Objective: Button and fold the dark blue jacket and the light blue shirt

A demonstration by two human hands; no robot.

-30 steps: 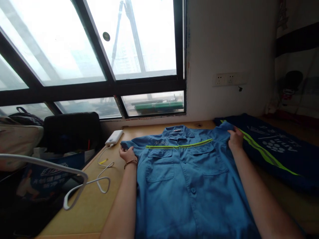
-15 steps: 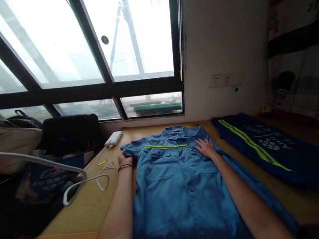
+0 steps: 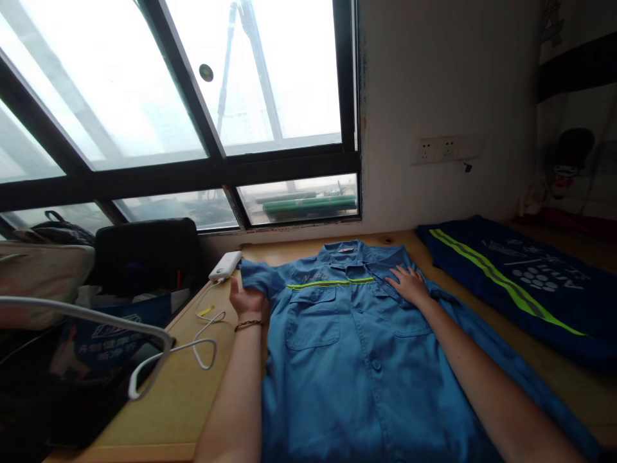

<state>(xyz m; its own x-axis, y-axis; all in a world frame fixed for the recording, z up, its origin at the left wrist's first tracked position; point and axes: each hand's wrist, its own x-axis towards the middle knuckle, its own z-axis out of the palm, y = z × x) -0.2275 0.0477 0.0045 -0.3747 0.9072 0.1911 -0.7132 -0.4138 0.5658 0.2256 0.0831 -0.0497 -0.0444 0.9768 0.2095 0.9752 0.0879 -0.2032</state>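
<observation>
A blue work shirt (image 3: 315, 379) with a yellow-green reflective strip across its chest lies front up, collar at the far end. My left hand (image 3: 247, 301), a bracelet on its wrist, is at the sleeve on the left; the palm is turned up and the fingers go under the fabric, partly hidden, with the sleeve end held over them. On the other side of the chest, my right hand (image 3: 409, 284) lies flat on the shirt near the shoulder, fingers spread. The sleeve on that side runs down along my right forearm.
A folded dark blue garment (image 3: 486, 276) with a reflective strip lies at the right of the table (image 3: 159, 418). A white power bank (image 3: 225, 265) with a white cable (image 3: 205, 341) sits left of the shirt. Bags (image 3: 43, 276) stand beyond the left edge; window and wall are behind.
My left hand has turned palm up, its fingers now under the sleeve, whose end is raised a little. The right hand stays flat on the chest. The view has shifted slightly.
</observation>
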